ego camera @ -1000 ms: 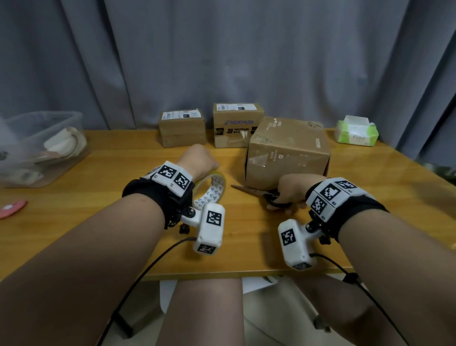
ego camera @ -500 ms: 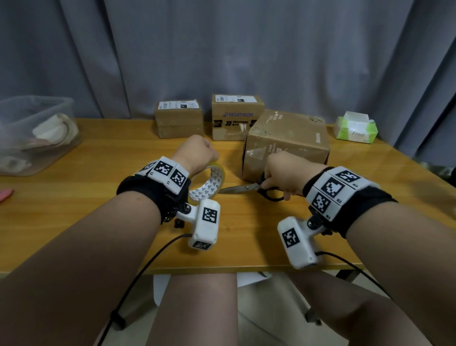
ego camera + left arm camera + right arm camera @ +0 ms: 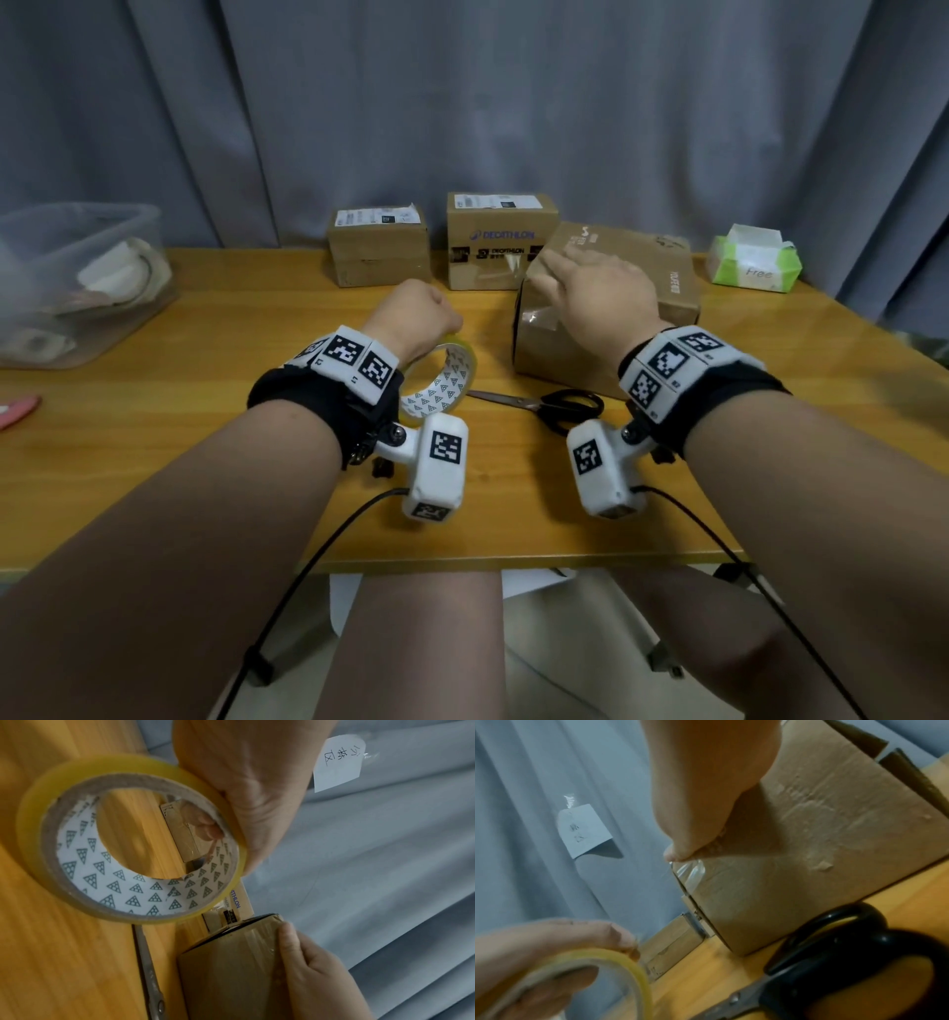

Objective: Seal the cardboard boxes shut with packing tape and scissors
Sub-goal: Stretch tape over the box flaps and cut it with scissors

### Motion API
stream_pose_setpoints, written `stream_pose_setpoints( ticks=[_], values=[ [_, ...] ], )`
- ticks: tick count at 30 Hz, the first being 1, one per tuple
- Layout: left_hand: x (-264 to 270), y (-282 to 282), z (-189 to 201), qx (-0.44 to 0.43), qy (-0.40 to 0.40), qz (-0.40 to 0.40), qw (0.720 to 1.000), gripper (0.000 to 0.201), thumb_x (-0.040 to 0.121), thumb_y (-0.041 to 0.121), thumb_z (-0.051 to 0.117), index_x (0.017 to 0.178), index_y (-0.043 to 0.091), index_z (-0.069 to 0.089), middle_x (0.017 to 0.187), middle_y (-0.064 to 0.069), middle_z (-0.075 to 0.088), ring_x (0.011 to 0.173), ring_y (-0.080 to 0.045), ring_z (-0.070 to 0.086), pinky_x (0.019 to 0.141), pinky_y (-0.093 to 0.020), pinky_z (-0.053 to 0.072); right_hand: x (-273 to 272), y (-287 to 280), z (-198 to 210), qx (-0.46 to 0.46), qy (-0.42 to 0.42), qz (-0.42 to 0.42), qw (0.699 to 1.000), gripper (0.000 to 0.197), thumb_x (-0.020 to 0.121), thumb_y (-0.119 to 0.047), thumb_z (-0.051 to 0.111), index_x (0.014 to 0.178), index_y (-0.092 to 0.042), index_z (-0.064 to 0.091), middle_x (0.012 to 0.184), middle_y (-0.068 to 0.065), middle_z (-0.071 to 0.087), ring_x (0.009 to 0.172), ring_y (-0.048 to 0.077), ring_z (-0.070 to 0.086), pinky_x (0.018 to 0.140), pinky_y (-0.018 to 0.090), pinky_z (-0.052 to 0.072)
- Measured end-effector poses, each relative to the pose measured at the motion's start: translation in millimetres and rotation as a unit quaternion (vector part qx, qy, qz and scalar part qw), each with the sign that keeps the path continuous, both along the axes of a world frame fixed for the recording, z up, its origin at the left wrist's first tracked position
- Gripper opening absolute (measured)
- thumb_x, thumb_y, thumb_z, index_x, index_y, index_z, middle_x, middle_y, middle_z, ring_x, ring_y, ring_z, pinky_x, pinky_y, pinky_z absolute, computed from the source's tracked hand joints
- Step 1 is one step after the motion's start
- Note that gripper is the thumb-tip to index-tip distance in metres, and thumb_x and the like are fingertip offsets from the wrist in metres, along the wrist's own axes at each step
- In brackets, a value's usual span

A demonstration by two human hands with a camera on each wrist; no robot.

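Observation:
My left hand (image 3: pixel 416 318) grips a roll of clear yellowish packing tape (image 3: pixel 439 383) upright on the wooden table; its fingers curl over the rim of the roll (image 3: pixel 128 850). My right hand (image 3: pixel 590 288) lies on top of the large cardboard box (image 3: pixel 678 288), fingers straight. A fingertip (image 3: pixel 675 854) presses shiny tape at the box's edge (image 3: pixel 808 841). The black-handled scissors (image 3: pixel 544 406) lie loose on the table in front of that box, blades pointing left. Two smaller boxes (image 3: pixel 380 252) (image 3: pixel 498 241) stand behind.
A clear plastic bin (image 3: pixel 77 288) with rolled material sits at the far left. A green tissue pack (image 3: pixel 755 262) is at the back right, and a pink object (image 3: pixel 18 408) lies at the left edge. A grey curtain hangs behind the table.
My right hand has laid the scissors down on the table and moved up onto the large box. The left hand still holds the tape roll.

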State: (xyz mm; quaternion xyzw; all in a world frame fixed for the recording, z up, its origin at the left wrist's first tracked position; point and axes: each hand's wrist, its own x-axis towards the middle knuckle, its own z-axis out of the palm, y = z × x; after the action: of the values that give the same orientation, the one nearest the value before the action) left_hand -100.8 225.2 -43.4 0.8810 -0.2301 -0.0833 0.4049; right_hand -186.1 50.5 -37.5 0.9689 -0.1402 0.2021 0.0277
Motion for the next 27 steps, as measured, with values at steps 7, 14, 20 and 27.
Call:
stream_pose_setpoints(
  ticks=[7, 14, 20, 27],
  values=[
    [-2.3, 4.7, 0.3, -0.015, 0.005, -0.003, 1.000, 0.010, 0.089, 0.015, 0.060, 0.092, 0.008, 0.066, 0.089, -0.006, 0.064, 0.077, -0.013, 0.056, 0.069, -0.027, 0.041, 4.9, 7.9, -9.7, -0.086, 0.063, -0.046, 0.993, 0.086, 0.085, -0.053, 0.061, 0.149, -0.012, 0.023, 0.154, 0.010, 0.030, 0.142, 0.027, 0.027, 0.117, 0.043, 0.020],
    [-0.8, 7.1, -3.8, -0.028, -0.005, -0.007, 1.000, 0.009, 0.090, 0.017, 0.060, 0.093, 0.010, 0.065, 0.088, -0.003, 0.063, 0.078, -0.010, 0.055, 0.070, -0.025, 0.039, 1.9, 3.8, -5.1, -0.021, 0.052, -0.023, 0.998, 0.054, 0.103, -0.044, 0.021, 0.152, -0.020, 0.021, 0.158, 0.001, 0.022, 0.145, 0.022, 0.022, 0.118, 0.036, 0.014],
    [0.5, 17.7, -8.0, -0.079, -0.045, -0.069, 0.993, 0.007, 0.090, 0.015, 0.060, 0.086, 0.013, 0.066, 0.085, 0.004, 0.062, 0.082, -0.005, 0.054, 0.070, -0.017, 0.038, -11.0, 2.2, 4.0, 0.053, 0.016, 0.072, 0.996, 0.051, 0.105, -0.027, 0.028, 0.153, -0.028, 0.012, 0.155, -0.001, 0.029, 0.146, 0.019, 0.019, 0.120, 0.041, 0.003],
    [-0.5, 10.9, -3.0, -0.120, -0.203, -0.108, 0.966, 0.006, 0.093, 0.018, 0.055, 0.088, 0.018, 0.058, 0.088, 0.010, 0.052, 0.083, -0.001, 0.048, 0.075, -0.013, 0.039, -0.2, 54.2, 4.0, 0.292, -0.067, 0.204, 0.932, 0.029, 0.088, -0.032, 0.066, 0.110, -0.013, 0.069, 0.090, -0.012, 0.062, 0.082, 0.001, 0.058, 0.080, 0.012, 0.046]
  ],
)
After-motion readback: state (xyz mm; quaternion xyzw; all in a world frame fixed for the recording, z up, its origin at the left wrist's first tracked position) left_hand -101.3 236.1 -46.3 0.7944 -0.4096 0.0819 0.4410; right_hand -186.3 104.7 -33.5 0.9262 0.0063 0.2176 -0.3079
